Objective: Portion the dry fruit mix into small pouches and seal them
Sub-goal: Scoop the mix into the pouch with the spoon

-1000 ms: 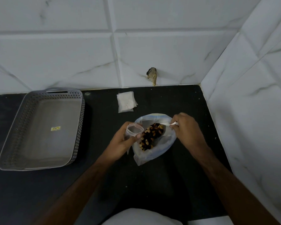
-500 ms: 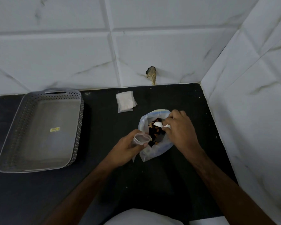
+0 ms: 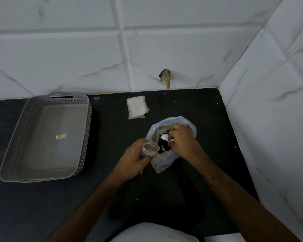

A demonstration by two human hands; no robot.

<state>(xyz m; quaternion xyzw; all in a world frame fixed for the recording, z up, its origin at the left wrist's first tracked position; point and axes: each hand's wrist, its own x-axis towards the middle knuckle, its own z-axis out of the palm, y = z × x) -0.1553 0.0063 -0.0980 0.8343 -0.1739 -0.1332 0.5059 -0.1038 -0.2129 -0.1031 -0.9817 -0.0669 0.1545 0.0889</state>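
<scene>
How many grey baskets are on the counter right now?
1. The grey basket sits at the counter's left side, against the wall, apart from both hands. Nothing seems to hide another.

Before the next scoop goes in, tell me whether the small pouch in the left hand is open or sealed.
Open. The left hand grips the small pouch with its mouth spread into a wide ring.

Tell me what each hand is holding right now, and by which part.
The left hand grips a small clear pouch around its body, just below the open mouth. The right hand pinches a white spoon by its handle, inside the big bag of mix.
</scene>
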